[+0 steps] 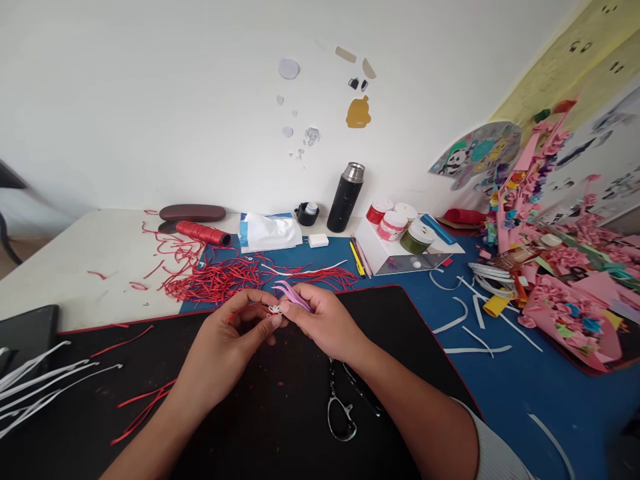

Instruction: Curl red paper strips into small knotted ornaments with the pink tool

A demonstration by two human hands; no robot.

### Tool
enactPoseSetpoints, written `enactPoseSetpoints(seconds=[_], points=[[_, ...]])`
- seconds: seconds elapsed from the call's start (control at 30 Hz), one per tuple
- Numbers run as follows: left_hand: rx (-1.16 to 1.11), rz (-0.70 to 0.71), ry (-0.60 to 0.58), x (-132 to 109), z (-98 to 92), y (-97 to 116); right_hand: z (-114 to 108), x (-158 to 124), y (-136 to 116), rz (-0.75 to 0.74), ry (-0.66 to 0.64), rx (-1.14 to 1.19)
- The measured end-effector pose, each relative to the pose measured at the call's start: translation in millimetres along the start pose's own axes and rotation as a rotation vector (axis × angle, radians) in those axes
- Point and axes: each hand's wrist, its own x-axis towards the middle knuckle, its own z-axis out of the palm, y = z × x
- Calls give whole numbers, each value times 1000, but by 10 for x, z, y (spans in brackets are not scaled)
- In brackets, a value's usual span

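Observation:
Over the black mat [240,433], my left hand [225,347] is closed, pinching a small looped piece of white cord [275,309] between thumb and fingers. A strand of red cord [244,309] curves through the same hand. My right hand [327,323] is closed around purple tweezers [286,289], whose two tips stick out toward the upper left. Its fingertips are against the white loops, partly hiding them. Below my right hand lie scissors [341,419], partly covered by the forearm.
Cut red cords [215,280] are heaped behind the mat, beside a red spool [203,233]. A black thermos [345,197] and lidded jars [393,225] stand near the wall. White strips [475,350] and pink paper flowers [565,313] cover the right. White cords [45,380] lie left.

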Motion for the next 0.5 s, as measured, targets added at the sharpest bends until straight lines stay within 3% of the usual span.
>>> enactPoseSetpoints(seconds=[0.5], points=[[-9,23,73,8,-19,16,-33,8,-5,16,37,65]])
